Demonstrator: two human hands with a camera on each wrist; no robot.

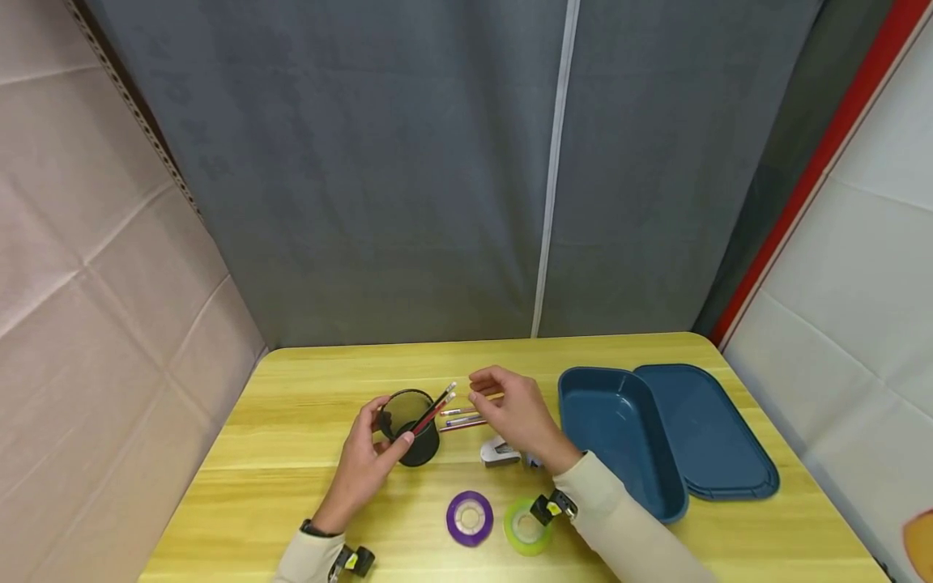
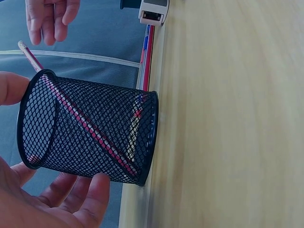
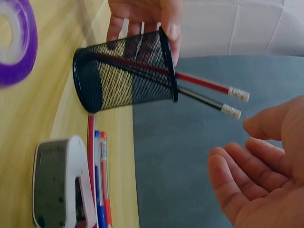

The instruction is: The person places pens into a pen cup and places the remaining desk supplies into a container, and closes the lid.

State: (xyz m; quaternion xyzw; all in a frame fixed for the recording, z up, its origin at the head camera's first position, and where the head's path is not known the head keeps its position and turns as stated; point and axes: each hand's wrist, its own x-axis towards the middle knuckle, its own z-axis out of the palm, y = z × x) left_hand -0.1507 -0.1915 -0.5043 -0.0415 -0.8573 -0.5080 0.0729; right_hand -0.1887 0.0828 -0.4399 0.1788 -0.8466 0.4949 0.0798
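My left hand [image 1: 364, 457] holds a black mesh pen cup [image 2: 90, 128] around its side, with the thumb at the rim. The cup stands upright on the table. Two pencils lean inside it, a red pencil [image 3: 204, 83] and a black pencil [image 3: 202, 98], their white eraser ends sticking out above the rim. To the right of those ends, my right hand [image 1: 521, 413] hovers with loosely bent fingers and holds nothing. Beneath it on the table lie several pens and pencils, among them a blue pen [image 3: 98, 175] and a red pen [image 3: 105, 175].
A white and grey stapler [image 1: 499, 453] sits below my right hand. Nearer me lie a purple tape roll [image 1: 455, 518] and a green tape roll [image 1: 523, 546], partly behind the wrist camera. At right are a dark blue tray [image 1: 619, 417] and its flat lid [image 1: 717, 437].
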